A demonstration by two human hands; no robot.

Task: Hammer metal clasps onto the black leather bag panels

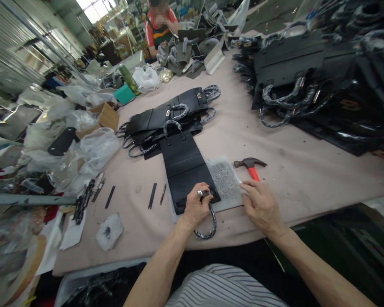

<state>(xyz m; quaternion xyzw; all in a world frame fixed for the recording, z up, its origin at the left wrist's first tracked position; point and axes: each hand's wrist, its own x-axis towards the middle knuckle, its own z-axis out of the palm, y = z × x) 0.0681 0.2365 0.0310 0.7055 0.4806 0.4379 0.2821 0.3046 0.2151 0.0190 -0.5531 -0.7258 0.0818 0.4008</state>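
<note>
A black bag panel (187, 160) lies lengthwise before me, its near end on a pale stone-like slab (224, 177). My left hand (196, 205) is closed at that end, pinching where the plastic-wrapped bag handle (215, 221) meets the panel. Something silvery shows at its fingers; I cannot tell whether it is a ring or a fitting. My right hand (261, 205) is at the slab's right edge with fingers curled together; what they grip is hidden. Just beyond it lies a claw hammer (250, 163), its red handle running down behind the hand.
Left of the panel lie a dark flat strip (152, 195) and a thin metal punch (163, 194). Stacked bag panels (166, 113) lie beyond, with a larger pile (288, 59) at right. Plastic bags (99, 147) crowd the left. Across the table sits a person (161, 27).
</note>
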